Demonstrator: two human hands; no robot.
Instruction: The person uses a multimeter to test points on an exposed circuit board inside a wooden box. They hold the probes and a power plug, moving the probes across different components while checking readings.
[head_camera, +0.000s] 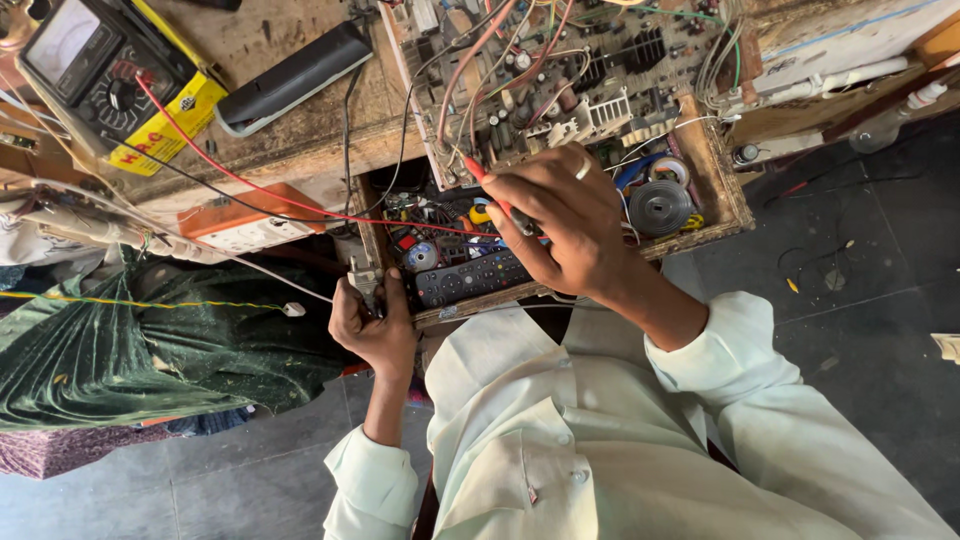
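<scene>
My right hand (565, 225) is closed on a red test probe (490, 187), its tip touching the lower edge of a bare circuit board (560, 80) crowded with parts and wires. A red lead (250, 185) runs from the probe to an analogue multimeter (100, 80) in a yellow case at the top left. My left hand (375, 325) grips a small grey metal part (363, 278) at the front left corner of an open wooden drawer (722, 190). I cannot tell what that part is.
In the drawer lie a black remote control (470, 278), a coil of grey wire (660, 207) and small parts. A long black case (295, 75) lies on the worn bench, an orange-and-white box (250, 225) below it. Green cloth (120, 350) hangs at the left.
</scene>
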